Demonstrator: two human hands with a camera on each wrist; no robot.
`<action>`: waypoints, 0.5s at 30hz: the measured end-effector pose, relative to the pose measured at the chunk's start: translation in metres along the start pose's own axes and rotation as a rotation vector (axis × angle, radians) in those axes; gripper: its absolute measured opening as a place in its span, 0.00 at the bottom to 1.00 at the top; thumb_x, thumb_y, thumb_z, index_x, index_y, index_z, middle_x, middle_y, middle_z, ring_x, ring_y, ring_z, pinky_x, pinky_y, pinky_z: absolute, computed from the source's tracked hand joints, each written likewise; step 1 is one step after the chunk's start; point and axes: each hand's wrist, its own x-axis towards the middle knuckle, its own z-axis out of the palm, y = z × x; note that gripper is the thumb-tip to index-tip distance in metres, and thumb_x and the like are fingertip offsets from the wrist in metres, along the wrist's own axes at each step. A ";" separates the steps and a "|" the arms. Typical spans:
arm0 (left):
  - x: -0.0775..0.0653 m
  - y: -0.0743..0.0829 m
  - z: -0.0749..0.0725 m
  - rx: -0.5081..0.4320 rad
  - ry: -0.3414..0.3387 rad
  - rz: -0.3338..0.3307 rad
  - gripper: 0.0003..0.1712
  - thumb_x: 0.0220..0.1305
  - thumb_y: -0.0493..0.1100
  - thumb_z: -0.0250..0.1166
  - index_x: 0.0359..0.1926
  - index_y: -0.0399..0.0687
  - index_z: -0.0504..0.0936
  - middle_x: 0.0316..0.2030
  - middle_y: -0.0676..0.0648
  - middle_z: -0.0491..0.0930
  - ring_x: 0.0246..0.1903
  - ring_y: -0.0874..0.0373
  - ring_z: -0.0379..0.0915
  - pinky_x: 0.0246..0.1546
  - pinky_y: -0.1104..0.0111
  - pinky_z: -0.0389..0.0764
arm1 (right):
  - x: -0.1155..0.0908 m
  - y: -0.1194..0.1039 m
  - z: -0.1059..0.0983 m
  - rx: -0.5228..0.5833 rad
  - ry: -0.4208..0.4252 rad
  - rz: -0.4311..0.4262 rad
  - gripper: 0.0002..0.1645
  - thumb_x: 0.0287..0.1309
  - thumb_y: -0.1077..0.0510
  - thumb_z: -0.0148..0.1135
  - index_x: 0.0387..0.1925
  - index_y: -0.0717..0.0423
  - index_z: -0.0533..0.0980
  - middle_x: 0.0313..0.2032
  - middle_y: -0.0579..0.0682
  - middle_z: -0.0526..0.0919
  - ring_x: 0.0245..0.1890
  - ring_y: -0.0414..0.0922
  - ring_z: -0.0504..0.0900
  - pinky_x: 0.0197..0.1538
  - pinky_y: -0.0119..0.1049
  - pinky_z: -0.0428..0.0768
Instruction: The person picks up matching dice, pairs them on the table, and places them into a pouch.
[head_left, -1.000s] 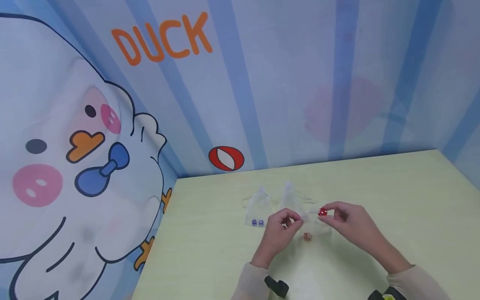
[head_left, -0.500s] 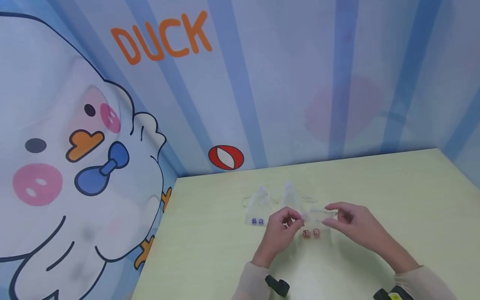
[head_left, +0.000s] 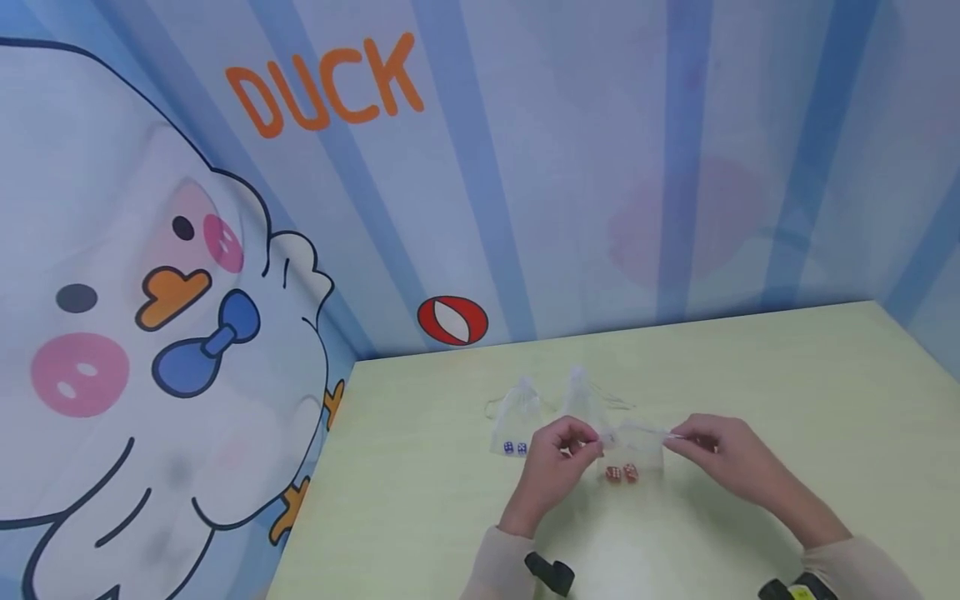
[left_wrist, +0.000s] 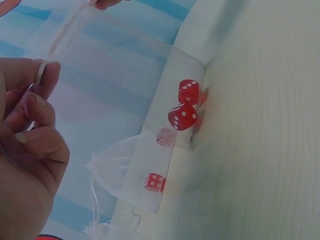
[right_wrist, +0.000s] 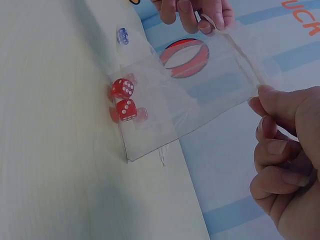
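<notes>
A sheer white organza bag hangs between my two hands, its bottom by the table. Two red dice, one next to the other, lie inside at the bottom. My left hand pinches one upper corner of the bag between thumb and finger. The opposite upper corner is pinched by my right hand. Along the top edge between them, the mouth looks stretched flat in the right wrist view.
Behind the held bag, a gathered organza bag contains red dice. Left of it, another drawstring bag holds two blue dice. The pale table meets a printed blue backdrop.
The red die in my right hand dropped into the bag beside the other one. My right hand then took hold of the bag's upper corner. My left hand stayed nearly still.
</notes>
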 end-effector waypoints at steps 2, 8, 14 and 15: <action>-0.001 0.006 -0.003 -0.015 0.013 -0.006 0.02 0.59 0.41 0.62 0.34 0.52 0.79 0.29 0.54 0.77 0.25 0.62 0.69 0.24 0.74 0.69 | -0.001 0.001 -0.003 0.016 -0.001 0.013 0.09 0.58 0.47 0.57 0.31 0.45 0.80 0.25 0.38 0.77 0.24 0.37 0.74 0.25 0.32 0.72; -0.002 0.020 -0.012 -0.044 0.042 -0.028 0.02 0.59 0.39 0.61 0.34 0.50 0.79 0.30 0.51 0.78 0.26 0.62 0.70 0.25 0.74 0.70 | -0.004 0.006 -0.012 0.006 0.020 0.037 0.08 0.58 0.47 0.57 0.29 0.44 0.79 0.27 0.39 0.78 0.26 0.37 0.75 0.27 0.32 0.73; 0.006 -0.011 -0.012 -0.061 0.064 -0.028 0.05 0.58 0.39 0.62 0.36 0.43 0.79 0.30 0.53 0.77 0.27 0.61 0.70 0.27 0.72 0.72 | -0.004 0.015 -0.024 0.007 0.013 0.003 0.06 0.57 0.52 0.59 0.26 0.43 0.77 0.25 0.39 0.78 0.25 0.39 0.75 0.26 0.32 0.72; 0.007 -0.012 -0.013 -0.064 0.066 -0.029 0.05 0.58 0.40 0.62 0.36 0.44 0.79 0.30 0.52 0.77 0.27 0.61 0.70 0.27 0.72 0.72 | -0.004 0.017 -0.027 0.004 0.012 0.002 0.06 0.57 0.52 0.59 0.25 0.44 0.77 0.24 0.39 0.77 0.24 0.39 0.74 0.26 0.32 0.72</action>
